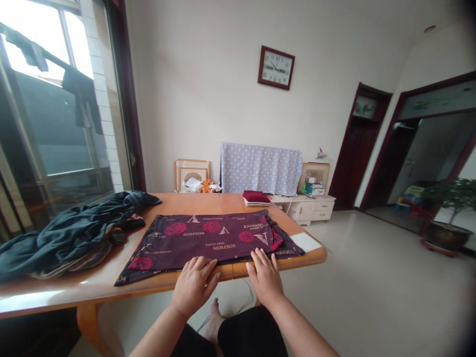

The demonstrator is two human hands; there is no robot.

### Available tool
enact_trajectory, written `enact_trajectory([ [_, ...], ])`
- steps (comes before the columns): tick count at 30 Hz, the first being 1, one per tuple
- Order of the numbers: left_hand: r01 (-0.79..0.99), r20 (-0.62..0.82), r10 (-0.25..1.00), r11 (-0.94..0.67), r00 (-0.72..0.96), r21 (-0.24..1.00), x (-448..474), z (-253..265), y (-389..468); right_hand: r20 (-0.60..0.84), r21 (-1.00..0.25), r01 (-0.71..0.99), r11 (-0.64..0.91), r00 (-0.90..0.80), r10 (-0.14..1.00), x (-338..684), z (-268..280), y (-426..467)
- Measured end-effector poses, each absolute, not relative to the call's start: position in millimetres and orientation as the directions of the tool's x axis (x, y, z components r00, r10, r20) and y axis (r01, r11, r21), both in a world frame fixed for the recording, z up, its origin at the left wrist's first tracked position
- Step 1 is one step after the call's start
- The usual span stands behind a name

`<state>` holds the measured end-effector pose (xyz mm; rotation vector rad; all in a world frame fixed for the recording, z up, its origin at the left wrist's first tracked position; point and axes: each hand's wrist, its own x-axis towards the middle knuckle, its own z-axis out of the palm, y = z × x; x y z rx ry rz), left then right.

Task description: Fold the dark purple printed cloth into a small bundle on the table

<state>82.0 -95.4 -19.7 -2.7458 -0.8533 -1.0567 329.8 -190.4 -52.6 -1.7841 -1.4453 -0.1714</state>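
A dark purple printed garment (211,240) lies folded flat on the wooden table (186,202), with pink round motifs and gold lettering. My left hand (196,283) rests on its near edge, fingers lying flat and slightly curved, thumb pointing right. To the right, my right hand (265,277) touches the same edge with its fingers stretched out and the thumb apart. Layers of the fabric show at the right end, where a pink-patterned part pokes out.
A heap of dark clothes (74,238) covers the table's left side. At the far edge sits a small folded stack of maroon cloth (256,197). Behind stand a polka-dot covered object (262,168) and a white cabinet (312,208). A potted plant (451,223) is at right.
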Motion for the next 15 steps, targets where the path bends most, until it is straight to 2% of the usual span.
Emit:
enact_trajectory([
  [7, 0.54, 0.633, 0.511, -0.824, 0.581, 0.169, 78, -20, -106, 0.597, -0.428, 0.904, -0.026, 0.304, 0.742, 334, -66, -186],
  [15, 0.494, 0.638, 0.513, -0.839, 0.575, 0.23, 72, -18, -109, 0.587, -0.253, 0.96, -0.12, 0.251, 0.77, 339, -79, -184],
])
